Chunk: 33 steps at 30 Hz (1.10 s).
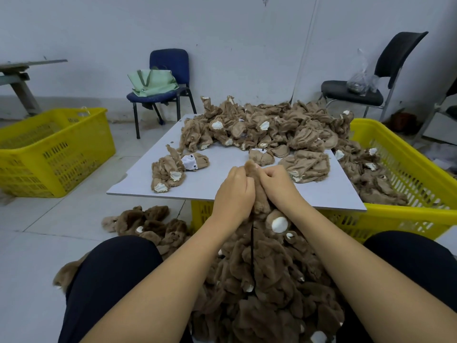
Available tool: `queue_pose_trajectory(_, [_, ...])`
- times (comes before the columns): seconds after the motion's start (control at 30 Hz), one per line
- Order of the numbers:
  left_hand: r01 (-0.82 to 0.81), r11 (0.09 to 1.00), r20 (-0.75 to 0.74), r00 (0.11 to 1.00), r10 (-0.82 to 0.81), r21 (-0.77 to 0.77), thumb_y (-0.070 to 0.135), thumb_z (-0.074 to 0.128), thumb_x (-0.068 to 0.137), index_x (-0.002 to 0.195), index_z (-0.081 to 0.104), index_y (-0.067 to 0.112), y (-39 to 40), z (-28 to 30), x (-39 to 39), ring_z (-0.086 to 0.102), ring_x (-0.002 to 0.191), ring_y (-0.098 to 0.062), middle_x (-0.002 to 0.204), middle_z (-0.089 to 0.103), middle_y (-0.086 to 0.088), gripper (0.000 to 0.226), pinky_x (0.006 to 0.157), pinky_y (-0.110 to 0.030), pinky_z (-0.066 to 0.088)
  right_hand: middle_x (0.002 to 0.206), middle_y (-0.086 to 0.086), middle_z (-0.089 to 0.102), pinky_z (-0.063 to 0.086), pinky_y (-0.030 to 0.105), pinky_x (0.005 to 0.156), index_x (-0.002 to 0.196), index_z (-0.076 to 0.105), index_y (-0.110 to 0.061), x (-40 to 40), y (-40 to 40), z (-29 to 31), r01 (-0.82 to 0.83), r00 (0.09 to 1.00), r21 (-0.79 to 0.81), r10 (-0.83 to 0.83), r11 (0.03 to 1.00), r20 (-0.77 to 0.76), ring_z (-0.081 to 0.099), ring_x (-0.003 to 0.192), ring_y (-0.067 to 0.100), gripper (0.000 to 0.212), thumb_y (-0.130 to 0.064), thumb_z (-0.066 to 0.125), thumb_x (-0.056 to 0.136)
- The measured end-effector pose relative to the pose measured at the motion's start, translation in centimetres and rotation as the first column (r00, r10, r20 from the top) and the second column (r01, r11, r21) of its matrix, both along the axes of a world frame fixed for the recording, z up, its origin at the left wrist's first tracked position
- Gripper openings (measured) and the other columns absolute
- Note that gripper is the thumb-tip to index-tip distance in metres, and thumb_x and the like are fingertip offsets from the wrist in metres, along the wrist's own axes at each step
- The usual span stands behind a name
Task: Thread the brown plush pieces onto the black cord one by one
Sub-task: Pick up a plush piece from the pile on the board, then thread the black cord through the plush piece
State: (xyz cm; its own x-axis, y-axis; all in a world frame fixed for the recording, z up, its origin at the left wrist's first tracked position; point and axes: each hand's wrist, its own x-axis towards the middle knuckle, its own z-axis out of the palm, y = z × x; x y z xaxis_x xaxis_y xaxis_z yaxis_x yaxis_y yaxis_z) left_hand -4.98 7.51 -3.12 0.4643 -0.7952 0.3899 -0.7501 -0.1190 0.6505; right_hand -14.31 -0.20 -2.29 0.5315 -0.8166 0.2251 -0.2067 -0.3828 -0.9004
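Note:
My left hand (233, 191) and my right hand (278, 185) meet above the near edge of the grey board (138, 179), both gripping one brown plush piece (259, 194) between them. A black cord (252, 253) hangs straight down from under my left hand into a thick bunch of threaded brown plush pieces (272, 280) lying between my knees. Loose plush pieces are heaped at the far end of the board (259, 127), and a small cluster (173, 169) lies at its left.
The board rests on a yellow crate (408, 184) holding more plush. Another yellow crate (54, 149) stands on the floor at left. More plush pieces (148, 224) lie on the floor by my left knee. A blue chair (168, 78) and a black chair (371, 78) stand by the wall.

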Motion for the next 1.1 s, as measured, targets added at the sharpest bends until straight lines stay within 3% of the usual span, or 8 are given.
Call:
queue_pose_trajectory(0.17, [-0.010,0.989,-0.023,1.000,0.006,-0.149,0.033,0.036,0.108,0.099,0.057,0.010,0.1,0.0,-1.0,0.054,0.082,-0.016,0.091,0.057,-0.003,0.032,0.068,-0.032,0.041,0.047,0.000,0.037,0.026,0.031,0.052,0.052,0.041,-0.016,0.1,0.3,-0.1,0.060,0.995,-0.077,-0.054,0.995,0.085,0.031,0.047,0.015,0.057,-0.031,0.050,0.106])
queue_pose_trajectory(0.4, [-0.032,0.999,0.250,0.967,0.038,-0.028,0.037,0.035,0.106,0.075,0.045,0.020,-1.6,3.0,0.4,0.045,0.065,-0.014,0.072,0.048,0.004,0.036,0.051,-0.030,0.026,0.042,-0.004,0.035,0.022,0.026,0.045,0.048,0.038,-0.018,1.0,-1.4,1.3,0.061,0.991,0.004,-0.061,0.998,0.116,0.028,0.041,0.009,0.058,-0.016,0.051,0.104])
queue_pose_trajectory(0.6, [0.052,0.998,-0.179,0.982,-0.057,-0.028,0.038,0.046,0.094,0.071,0.043,0.017,-1.9,1.2,1.5,0.048,0.066,-0.019,0.068,0.047,0.001,0.032,0.063,-0.040,0.040,0.059,0.012,0.041,0.027,0.036,0.058,0.058,0.047,0.001,1.6,-1.1,-0.1,0.004,1.000,0.069,-0.003,0.998,-0.006,0.035,0.060,0.023,0.045,-0.010,0.050,0.101])
queue_pose_trajectory(0.7, [0.040,0.998,-0.178,0.983,-0.047,-0.043,0.053,0.049,0.086,0.067,0.035,0.022,-1.0,0.7,1.5,0.040,0.059,-0.014,0.063,0.038,0.005,0.039,0.058,-0.038,0.034,0.061,0.017,0.047,0.030,0.038,0.061,0.066,0.050,0.016,1.2,-1.0,-0.6,0.005,1.000,0.045,-0.005,0.999,0.003,0.039,0.061,0.024,0.043,-0.010,0.049,0.101])
queue_pose_trajectory(0.8, [-0.055,0.981,-0.197,0.980,0.017,-0.188,0.060,0.057,0.085,0.065,0.037,0.021,-0.4,0.4,1.0,0.037,0.055,-0.010,0.060,0.037,0.007,0.047,0.053,-0.035,0.032,0.057,0.023,0.049,0.033,0.037,0.057,0.062,0.051,0.008,0.8,-0.4,-0.6,0.053,0.993,-0.010,-0.052,0.999,0.110,0.042,0.056,0.023,0.050,-0.019,0.049,0.104])
queue_pose_trajectory(0.87, [-0.084,0.962,-0.287,0.958,0.006,-0.260,0.051,0.065,0.088,0.063,0.041,0.017,-0.6,1.1,0.9,0.039,0.054,-0.013,0.056,0.039,0.007,0.049,0.054,-0.038,0.037,0.055,0.007,0.051,0.036,0.034,0.056,0.060,0.053,-0.011,0.6,0.0,0.1,0.071,0.985,-0.073,-0.059,0.995,0.160,0.046,0.055,0.017,0.051,-0.031,0.048,0.107])
queue_pose_trajectory(0.97, [-0.031,0.976,-0.368,0.928,-0.053,-0.217,0.041,0.068,0.092,0.060,0.040,0.019,-0.6,2.6,1.7,0.035,0.048,-0.010,0.050,0.033,0.011,0.048,0.052,-0.035,0.033,0.091,-0.013,0.069,0.051,0.030,0.077,0.097,0.069,-0.023,0.0,0.0,1.3,-0.064,0.988,-0.129,0.081,0.990,0.133,0.064,0.087,0.005,0.027,-0.045,0.054,0.102])
queue_pose_trajectory(1.1, [0.030,0.986,-0.514,0.850,-0.112,-0.165,0.031,0.073,0.092,0.061,0.053,0.015,-0.6,3.5,2.6,0.050,0.050,-0.012,0.051,0.048,0.004,0.040,0.055,-0.030,0.041,0.137,-0.008,0.059,0.049,0.023,0.099,0.142,0.051,-0.025,-1.8,-1.5,2.0,-0.330,0.942,-0.009,0.329,0.944,-0.063,0.057,0.124,0.001,0.062,-0.041,0.076,0.088])
